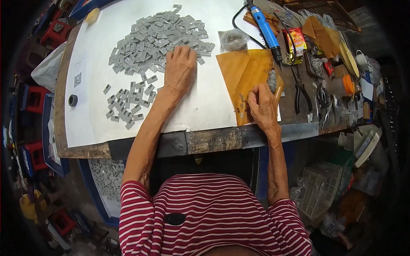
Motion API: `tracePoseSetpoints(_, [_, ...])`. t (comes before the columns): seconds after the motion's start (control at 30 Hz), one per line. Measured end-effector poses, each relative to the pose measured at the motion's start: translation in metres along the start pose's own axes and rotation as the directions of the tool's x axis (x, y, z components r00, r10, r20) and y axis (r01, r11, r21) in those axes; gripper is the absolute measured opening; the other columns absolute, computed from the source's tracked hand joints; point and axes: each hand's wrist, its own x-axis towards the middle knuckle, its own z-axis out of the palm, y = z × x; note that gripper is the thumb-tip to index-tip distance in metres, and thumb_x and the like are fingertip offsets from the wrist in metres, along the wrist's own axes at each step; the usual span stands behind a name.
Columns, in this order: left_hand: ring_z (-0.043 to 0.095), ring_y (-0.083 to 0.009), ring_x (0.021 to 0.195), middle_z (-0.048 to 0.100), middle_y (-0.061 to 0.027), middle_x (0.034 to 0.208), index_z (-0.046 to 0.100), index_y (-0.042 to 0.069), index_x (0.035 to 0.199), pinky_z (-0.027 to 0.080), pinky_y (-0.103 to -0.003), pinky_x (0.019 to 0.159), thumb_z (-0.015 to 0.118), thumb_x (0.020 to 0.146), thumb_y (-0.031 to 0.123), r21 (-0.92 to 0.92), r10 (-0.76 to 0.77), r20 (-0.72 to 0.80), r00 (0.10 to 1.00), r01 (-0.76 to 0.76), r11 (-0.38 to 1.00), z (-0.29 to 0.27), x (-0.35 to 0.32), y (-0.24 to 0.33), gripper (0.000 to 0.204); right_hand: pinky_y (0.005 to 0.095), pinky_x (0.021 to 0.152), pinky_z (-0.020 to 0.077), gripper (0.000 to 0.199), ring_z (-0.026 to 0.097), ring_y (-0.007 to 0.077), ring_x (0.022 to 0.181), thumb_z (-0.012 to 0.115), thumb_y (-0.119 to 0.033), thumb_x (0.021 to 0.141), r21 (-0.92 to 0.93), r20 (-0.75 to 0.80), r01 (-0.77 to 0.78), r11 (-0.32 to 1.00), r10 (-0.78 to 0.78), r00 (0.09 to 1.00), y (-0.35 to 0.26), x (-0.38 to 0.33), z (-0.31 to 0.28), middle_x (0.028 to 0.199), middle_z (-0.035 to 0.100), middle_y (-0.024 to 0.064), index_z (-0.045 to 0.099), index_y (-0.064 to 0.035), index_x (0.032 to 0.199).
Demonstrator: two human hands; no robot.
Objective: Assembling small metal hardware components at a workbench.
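The work went on at a worn wooden bench with a metal-strapped front edge, most of its top covered by a large white sheet. On that sheet lay a broad heap of small flat grey pieces, with a smaller scatter of the same pieces nearer the person. The left hand lay palm down, fingers spread, on the near edge of the heap, touching the pieces but clamped on none that could be seen. The right hand rested well apart from it on a brown paper envelope, its fingers curled together around something small; what they pinched could not be told. Behind the envelope a blue electric screwdriver hung point down on a black cable, beside a clear bag of small metal parts. The bench's right end was crowded with pliers, an orange-lidded container and loose packets. A roll of dark tape sat at the left edge. Below the bench stood a blue tray holding more grey pieces, red plastic stools lined the left side, and a pale plastic basket lay on the cluttered floor to the right.
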Motion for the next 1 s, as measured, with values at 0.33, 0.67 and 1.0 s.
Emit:
tracePoseSetpoints(0.33, [0.049,-0.0136,0.069,0.056,-0.0041,0.076,0.057,0.001,0.093,0.040,-0.028,0.063,0.049,0.090,0.014,-0.691,-0.385,0.296,0.874,0.474,0.545,-0.055,0.008,0.035,0.015,0.0198,0.052,0.0361,0.005,0.041,0.0042,0.060,0.056,-0.002,0.084,0.401,-0.002,-0.222,0.889,0.243,0.970,-0.008,-0.006,-0.001,0.067,0.045,-0.0032,0.051,-0.0001,0.085])
tracePoseSetpoints(0.67, [0.049,-0.0051,0.060,0.060,-0.0036,0.074,0.061,-0.004,0.095,0.041,-0.017,0.056,0.054,0.086,0.010,-0.733,-0.308,0.679,0.666,0.640,-0.232,-0.080,-0.028,0.084,0.018,0.0160,0.049,0.0379,0.010,0.047,0.0018,0.056,0.058,0.001,0.082,0.844,0.328,-0.424,0.328,0.310,0.892,-0.057,-0.015,-0.010,0.071,0.054,-0.0011,0.054,0.0016,0.091])
tracePoseSetpoints(1.0, [0.051,-0.0066,0.063,0.061,-0.0028,0.073,0.064,-0.003,0.097,0.043,-0.019,0.057,0.054,0.083,0.005,-0.770,-0.324,0.625,0.711,0.629,-0.106,-0.076,-0.048,0.093,0.019,0.0157,0.052,0.0370,0.008,0.046,0.0012,0.058,0.059,0.000,0.082,0.836,0.300,-0.404,0.371,0.308,0.903,-0.063,-0.029,0.004,0.068,0.053,-0.0035,0.059,0.0009,0.090])
